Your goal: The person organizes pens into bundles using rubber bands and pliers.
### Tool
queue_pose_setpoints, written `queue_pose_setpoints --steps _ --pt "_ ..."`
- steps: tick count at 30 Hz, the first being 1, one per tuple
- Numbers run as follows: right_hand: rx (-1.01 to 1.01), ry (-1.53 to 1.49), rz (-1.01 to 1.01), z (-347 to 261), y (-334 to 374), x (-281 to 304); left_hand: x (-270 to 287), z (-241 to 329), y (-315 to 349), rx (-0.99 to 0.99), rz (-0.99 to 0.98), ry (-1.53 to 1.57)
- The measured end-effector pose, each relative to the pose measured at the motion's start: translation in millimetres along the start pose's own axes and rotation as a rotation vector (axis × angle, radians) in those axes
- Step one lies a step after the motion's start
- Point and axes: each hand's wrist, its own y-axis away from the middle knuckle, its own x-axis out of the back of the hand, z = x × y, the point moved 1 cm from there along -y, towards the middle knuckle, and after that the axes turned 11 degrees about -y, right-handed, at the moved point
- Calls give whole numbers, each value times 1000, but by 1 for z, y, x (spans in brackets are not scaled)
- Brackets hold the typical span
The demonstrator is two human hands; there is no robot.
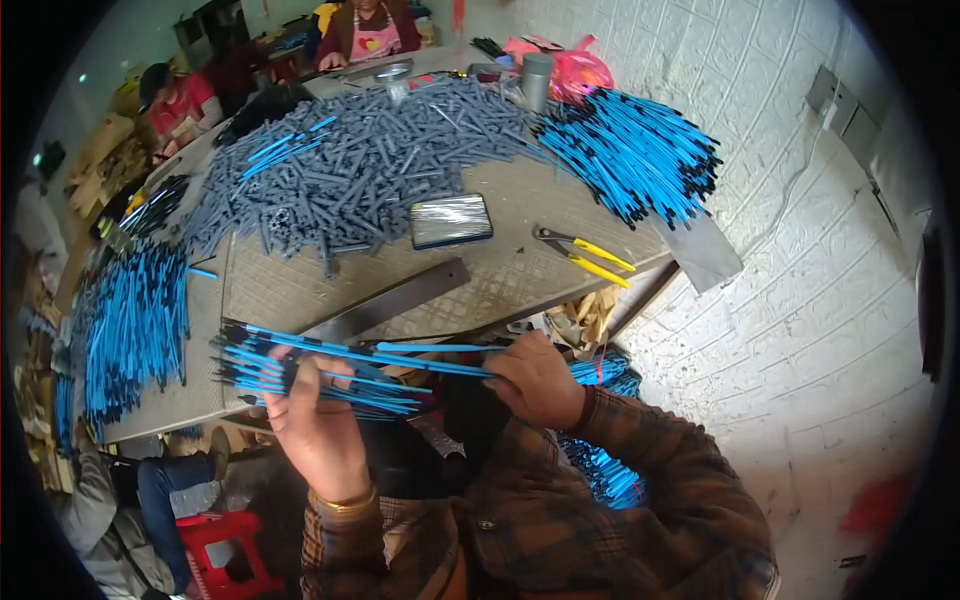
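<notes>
My left hand (315, 420) grips a bundle of blue pen refills (290, 372) with black tips, held level over the near edge of the table (300, 290). My right hand (535, 380) pinches one end of a few long blue refills (430, 358) that lie across the top of the bundle. A large heap of grey pen barrels (370, 165) covers the middle of the table. More blue refills lie in a pile at the far right (635, 150) and in another at the left (135, 325).
A dark rectangular tin (450, 220) and yellow-handled pliers (585, 255) lie on the table beside a flat dark bar (395, 300). Other people sit at the far end (365, 30) and left (180, 100). A red stool (225, 550) stands below. A white brick wall (800, 250) is on the right.
</notes>
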Motion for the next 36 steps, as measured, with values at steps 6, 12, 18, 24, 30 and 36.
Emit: queue_pose_setpoints --steps 6,12,18,24,30,36 --pt "-161 296 -6 99 -21 73 12 0 6 263 -145 288" --pt "-835 989 -85 215 -39 178 41 -9 1 342 -537 151" --pt "-751 990 126 236 -21 187 36 -7 3 426 -485 -118" --pt "-616 480 339 182 -31 167 39 -2 8 359 -561 -154" --pt "-429 322 319 130 -45 147 37 -11 8 310 -527 -97" --pt "-348 -16 96 16 -39 79 16 -14 -4 84 -284 23"
